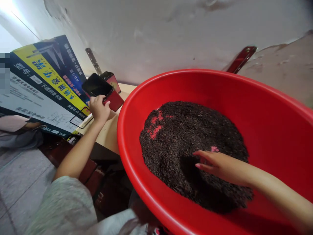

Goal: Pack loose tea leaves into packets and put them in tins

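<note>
My left hand [99,109] is closed round the near side of a small red box [114,101]. That box is tilted on a pale tabletop, and its dark, open-looking top faces me. My right hand [211,163] hovers over a heap of dark, dry loose leaves [176,140] that looks like tea. Its thumb and fingers are apart with nothing between them, and its shadow falls on the heap. The heap lies in a big red plastic basin [132,137], whose red bottom shows through in a few spots.
A second small red box [111,80] stands behind the first. A large printed carton [46,81] leans at the left, with another person's hand [33,125] beside it. Under the pale tabletop [110,133] are dark red boxes [89,171]. A wall [146,36] rises behind.
</note>
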The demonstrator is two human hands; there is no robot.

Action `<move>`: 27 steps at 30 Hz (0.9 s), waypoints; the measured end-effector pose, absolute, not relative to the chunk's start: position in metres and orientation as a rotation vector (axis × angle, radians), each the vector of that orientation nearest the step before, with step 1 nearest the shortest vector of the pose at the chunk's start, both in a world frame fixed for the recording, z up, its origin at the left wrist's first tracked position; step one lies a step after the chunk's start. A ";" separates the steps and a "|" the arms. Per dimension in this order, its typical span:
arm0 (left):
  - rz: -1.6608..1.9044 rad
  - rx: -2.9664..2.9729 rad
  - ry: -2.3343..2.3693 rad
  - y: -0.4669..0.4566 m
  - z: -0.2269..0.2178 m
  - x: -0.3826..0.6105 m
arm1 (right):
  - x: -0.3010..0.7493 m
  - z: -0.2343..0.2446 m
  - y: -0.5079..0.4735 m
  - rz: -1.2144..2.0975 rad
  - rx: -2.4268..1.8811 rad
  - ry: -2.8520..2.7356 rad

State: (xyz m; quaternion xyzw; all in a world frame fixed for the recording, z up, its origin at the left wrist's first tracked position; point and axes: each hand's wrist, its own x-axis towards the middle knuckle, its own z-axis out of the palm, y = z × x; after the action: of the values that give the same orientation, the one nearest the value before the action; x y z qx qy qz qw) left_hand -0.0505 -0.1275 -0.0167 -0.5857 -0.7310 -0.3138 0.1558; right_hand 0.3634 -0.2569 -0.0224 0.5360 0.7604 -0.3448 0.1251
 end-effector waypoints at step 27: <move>-1.272 -2.263 -0.821 -0.299 0.043 0.123 | 0.276 -0.009 -0.244 -0.040 2.169 3.631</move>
State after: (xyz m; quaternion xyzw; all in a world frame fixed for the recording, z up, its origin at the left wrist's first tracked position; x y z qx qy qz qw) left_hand 0.1234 -0.2991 0.0429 -0.8130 -0.2950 -0.4568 0.2080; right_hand 0.2762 -0.2444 -0.0091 0.4388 0.7345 -0.0080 -0.5176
